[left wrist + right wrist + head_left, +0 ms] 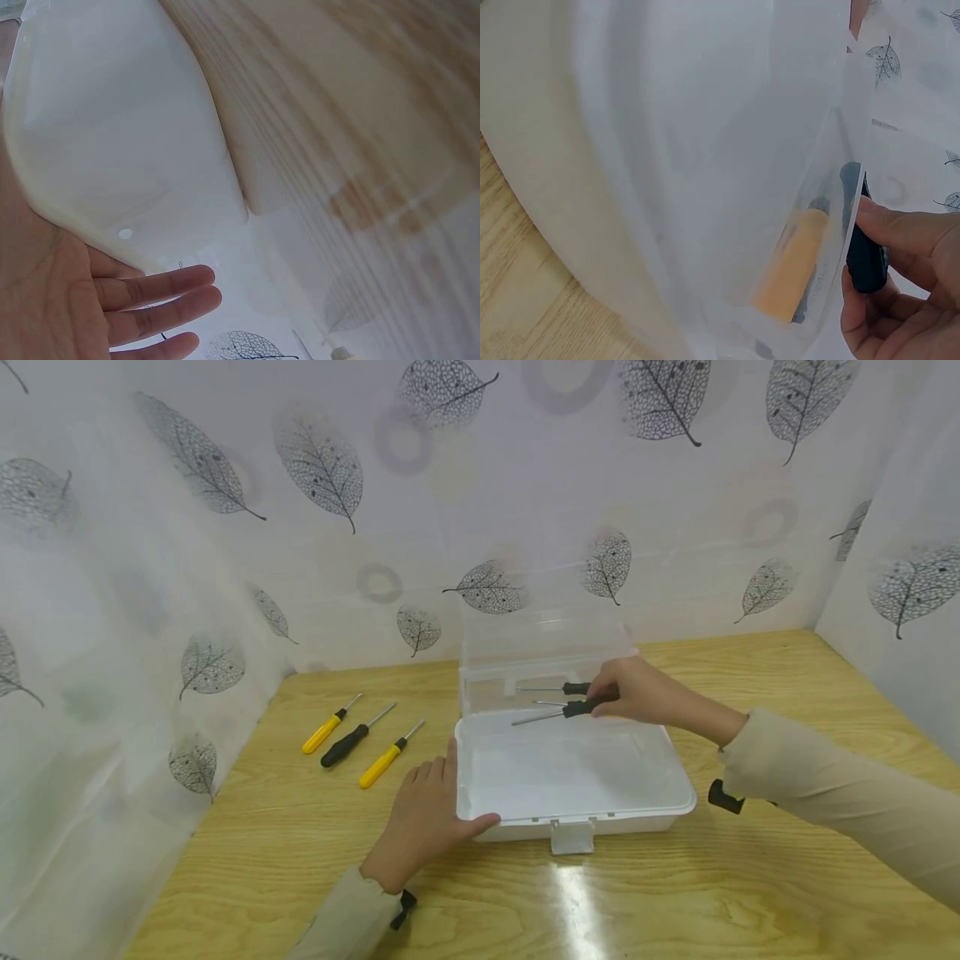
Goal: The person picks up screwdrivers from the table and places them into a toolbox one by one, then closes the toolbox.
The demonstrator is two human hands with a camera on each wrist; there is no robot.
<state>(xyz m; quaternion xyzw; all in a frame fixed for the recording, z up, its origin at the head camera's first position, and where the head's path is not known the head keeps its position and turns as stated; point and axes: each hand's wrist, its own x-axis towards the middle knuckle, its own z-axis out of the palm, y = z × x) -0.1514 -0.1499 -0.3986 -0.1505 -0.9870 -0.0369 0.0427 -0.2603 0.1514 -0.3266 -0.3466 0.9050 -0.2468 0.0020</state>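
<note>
A white plastic box (570, 829) stands on the table with its clear lid (480, 687) raised at the back. My left hand (423, 814) rests against the box's left side, thumb on the front rim; its fingers extend straight in the left wrist view. Over the back right of the box, my right hand (641, 692) pinches a screwdriver by its black handle (868, 262), shaft pointing left. Beside it, a yellow handle (791, 262) shows through the plastic in the right wrist view. More shafts appear close to my right fingers in the head view, partly covered by the hand.
Left of the box lie a yellow screwdriver (322, 733), a black screwdriver (345, 747) and another yellow screwdriver (381, 767). The box's front latch (572, 837) hangs down. A leaf-patterned curtain (525, 510) closes off the back and sides of the wooden table (262, 843).
</note>
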